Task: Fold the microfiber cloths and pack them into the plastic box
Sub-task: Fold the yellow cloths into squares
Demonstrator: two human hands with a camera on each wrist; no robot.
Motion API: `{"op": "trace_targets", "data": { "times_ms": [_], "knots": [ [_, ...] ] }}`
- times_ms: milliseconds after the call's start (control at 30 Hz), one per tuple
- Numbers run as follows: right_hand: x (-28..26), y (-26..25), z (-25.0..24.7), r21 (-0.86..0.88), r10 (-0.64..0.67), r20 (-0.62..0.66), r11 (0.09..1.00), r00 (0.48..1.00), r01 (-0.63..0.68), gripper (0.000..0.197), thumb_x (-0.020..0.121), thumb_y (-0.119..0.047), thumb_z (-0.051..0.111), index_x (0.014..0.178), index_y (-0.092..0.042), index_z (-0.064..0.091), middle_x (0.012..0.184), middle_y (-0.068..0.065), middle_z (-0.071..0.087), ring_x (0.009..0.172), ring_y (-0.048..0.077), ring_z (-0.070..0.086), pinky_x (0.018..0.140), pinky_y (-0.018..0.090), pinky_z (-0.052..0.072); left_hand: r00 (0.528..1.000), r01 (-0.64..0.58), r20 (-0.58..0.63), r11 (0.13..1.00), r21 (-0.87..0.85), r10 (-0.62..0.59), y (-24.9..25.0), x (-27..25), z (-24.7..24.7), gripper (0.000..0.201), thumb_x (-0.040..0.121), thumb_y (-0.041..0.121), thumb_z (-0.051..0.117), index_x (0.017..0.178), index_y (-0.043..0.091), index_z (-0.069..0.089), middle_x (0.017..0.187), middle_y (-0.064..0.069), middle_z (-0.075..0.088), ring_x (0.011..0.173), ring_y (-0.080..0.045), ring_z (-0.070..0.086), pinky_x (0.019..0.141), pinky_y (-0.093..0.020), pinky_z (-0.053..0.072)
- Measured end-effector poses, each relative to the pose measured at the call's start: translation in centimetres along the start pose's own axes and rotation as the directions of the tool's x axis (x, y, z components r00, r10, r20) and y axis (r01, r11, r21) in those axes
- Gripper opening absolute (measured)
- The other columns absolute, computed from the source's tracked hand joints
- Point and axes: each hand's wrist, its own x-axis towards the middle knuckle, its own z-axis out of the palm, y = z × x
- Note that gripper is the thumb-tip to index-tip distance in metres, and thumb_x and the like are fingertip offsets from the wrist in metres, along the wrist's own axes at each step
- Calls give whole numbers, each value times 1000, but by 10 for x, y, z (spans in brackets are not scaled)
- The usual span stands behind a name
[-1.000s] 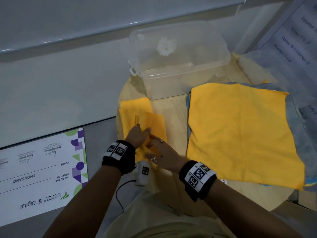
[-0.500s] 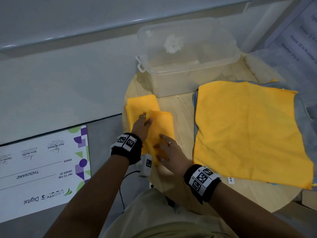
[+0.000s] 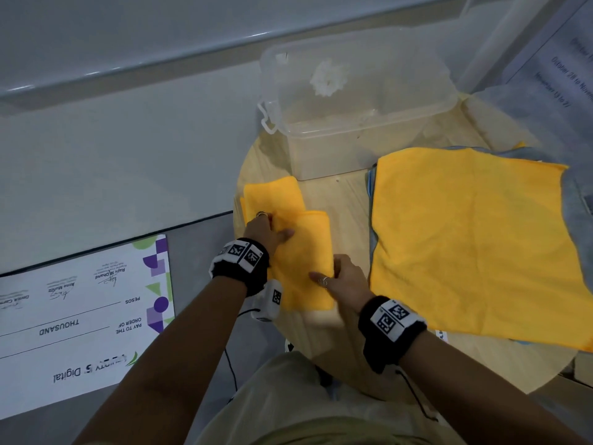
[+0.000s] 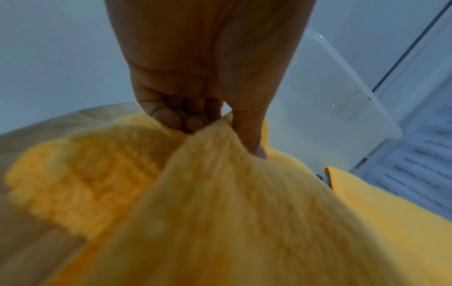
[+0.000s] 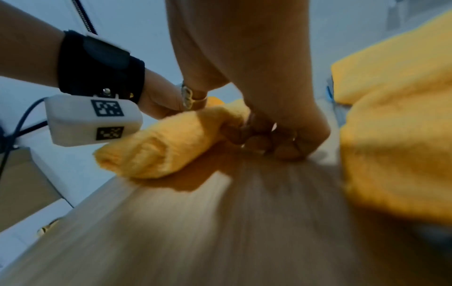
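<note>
A folded yellow cloth lies on the left part of the round wooden table. My left hand grips its left edge; in the left wrist view the thumb and curled fingers pinch a raised fold of the cloth. At the near right edge my right hand holds the cloth, fingers curled under the thick layers. The clear plastic box stands open just beyond. A flat yellow cloth tops a stack on the right.
A grey cloth shows under the flat yellow one. Something small and white shows through the box. A large printed cheque board lies on the floor to the left. A paper with dates is at the far right.
My hands have moved apart on the folded cloth: the left went farther along its left edge, the right slid to the near right edge and curled round it.
</note>
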Motion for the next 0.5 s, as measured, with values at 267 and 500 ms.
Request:
{"op": "trace_targets", "data": {
  "times_ms": [267,500],
  "knots": [
    [-23,-36,-51,530,-70,237,845,969,-69,30,91,-26,58,121,-26,50,115,-2,63,102,19,63,91,40,50,978,-134,65,841,-525,196,3,-16,-36,43,78,44,69,110,18,58,110,0,64,101,-19,60,87,-39,52],
    [18,-89,-40,505,-272,118,844,955,178,68,91,-22,60,141,-36,15,144,3,34,121,26,49,95,39,48,962,-207,-255,875,-438,99,13,28,-81,60,92,32,54,140,7,26,137,-22,41,118,-36,49,95,-47,45]
  ]
}}
